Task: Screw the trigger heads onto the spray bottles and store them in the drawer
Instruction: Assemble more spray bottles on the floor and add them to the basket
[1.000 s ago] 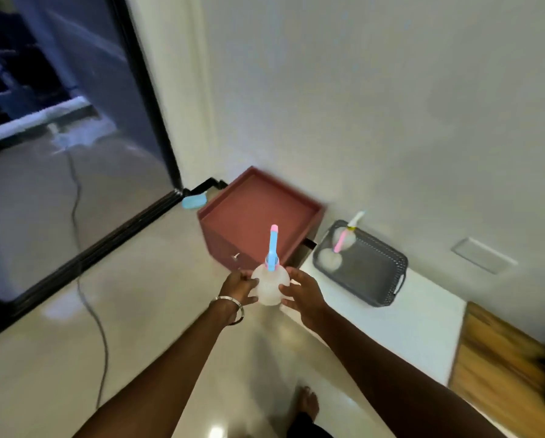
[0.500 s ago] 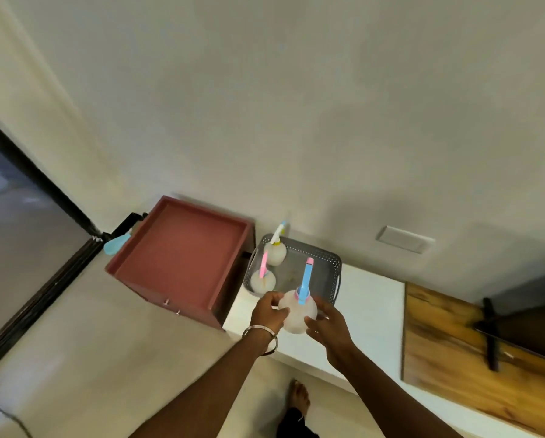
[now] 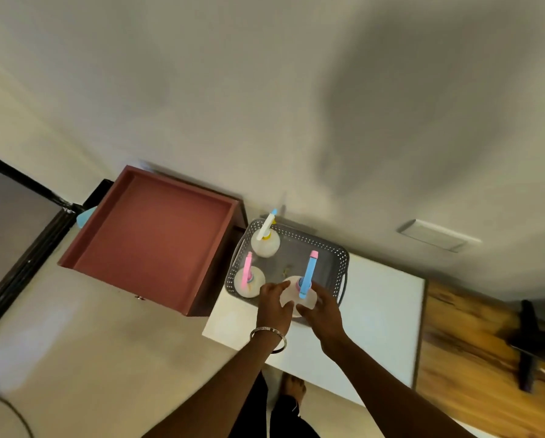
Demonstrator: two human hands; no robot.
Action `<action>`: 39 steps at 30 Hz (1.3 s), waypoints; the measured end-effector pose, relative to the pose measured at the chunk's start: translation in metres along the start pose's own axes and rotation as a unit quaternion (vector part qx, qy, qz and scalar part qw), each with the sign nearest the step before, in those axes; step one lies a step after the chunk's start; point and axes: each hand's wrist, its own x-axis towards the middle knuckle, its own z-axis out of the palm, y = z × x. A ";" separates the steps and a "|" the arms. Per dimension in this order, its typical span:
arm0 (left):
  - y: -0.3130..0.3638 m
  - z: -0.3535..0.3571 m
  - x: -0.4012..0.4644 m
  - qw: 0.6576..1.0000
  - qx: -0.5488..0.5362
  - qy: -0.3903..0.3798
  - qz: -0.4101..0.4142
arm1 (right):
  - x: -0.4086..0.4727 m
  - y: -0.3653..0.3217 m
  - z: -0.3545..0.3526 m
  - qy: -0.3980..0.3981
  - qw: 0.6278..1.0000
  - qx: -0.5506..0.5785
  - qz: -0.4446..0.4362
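both hands hold one spray bottle over the near rim of the grey basket, which sits at the far left corner of the white tabletop. the left hand has its fingers curled round the bottle's left side and the right hand cups the right side with fingers bent; the blue trigger head with its pink tip stands up from the neck between them. two more bottles stand inside the basket, one with a pink trigger head near its left wall and one with a white trigger head at its far end. the open red drawer juts out just left of the tabletop, apart from the basket, and nothing is visible in it, so storing looks not yet begun. whether the blue head is screwed home cannot be told, and that is the main risk: a loosely threaded or cross-threaded head could pop off or tilt when the bottle is carried. the round, smooth body is held only by its sides, so a slack grip could let it slip onto the basket rim and tip. setting it down blind could knock the pink-headed bottle just beside the left hand. the tall heads may also catch on the drawer's wall on the way in if the bottle goes in upright.
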 end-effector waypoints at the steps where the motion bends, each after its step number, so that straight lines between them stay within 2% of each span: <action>1: -0.002 0.002 0.008 1.000 0.001 -0.003 -0.003 | 0.008 0.002 0.002 0.004 1.000 0.006 0.009; 12: -0.036 0.003 0.047 0.998 0.031 -0.054 -0.023 | 0.057 0.033 0.038 0.002 0.993 0.032 0.111; 18: -0.047 0.005 0.056 0.993 0.054 -0.096 -0.047 | 0.065 0.047 0.045 -0.014 0.992 0.019 0.122; 22: -0.055 0.008 0.062 0.988 0.090 -0.122 -0.020 | 0.069 0.049 0.048 -0.032 0.991 0.030 0.129; 28: -0.052 0.015 0.061 0.991 -0.009 -0.116 -0.068 | 0.074 0.053 0.050 -0.043 0.987 -0.004 0.156; 39: -0.055 0.016 0.060 0.990 0.051 -0.111 -0.064 | 0.078 0.043 0.048 -0.092 0.982 -0.053 0.156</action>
